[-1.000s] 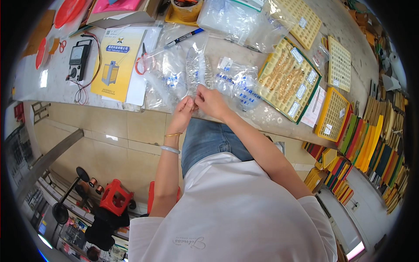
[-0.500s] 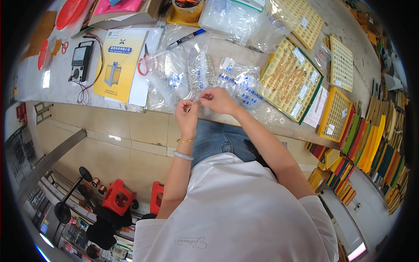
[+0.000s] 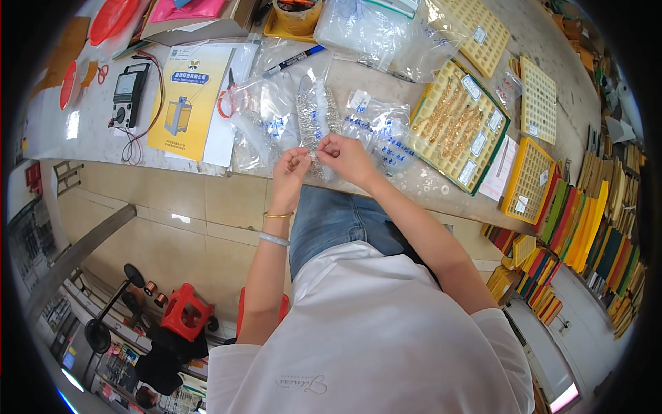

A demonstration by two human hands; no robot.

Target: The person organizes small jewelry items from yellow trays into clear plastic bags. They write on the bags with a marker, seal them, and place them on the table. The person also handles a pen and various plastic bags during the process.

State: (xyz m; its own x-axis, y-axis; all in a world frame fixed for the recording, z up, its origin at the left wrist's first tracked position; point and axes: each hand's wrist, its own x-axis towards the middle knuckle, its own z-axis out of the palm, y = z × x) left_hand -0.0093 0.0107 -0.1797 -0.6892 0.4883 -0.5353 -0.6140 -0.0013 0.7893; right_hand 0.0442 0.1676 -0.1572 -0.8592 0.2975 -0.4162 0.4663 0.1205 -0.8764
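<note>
Hands now at bench edge: left hand [image 3: 288, 170] and right hand [image 3: 348, 156] have drawn together, fingertips pinched on small metal part [image 3: 312, 157], just before bag [image 3: 314, 114]. Fine handling continues.

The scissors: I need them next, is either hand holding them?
No, the red-handled scissors lie on the table, clear of both hands.
</note>
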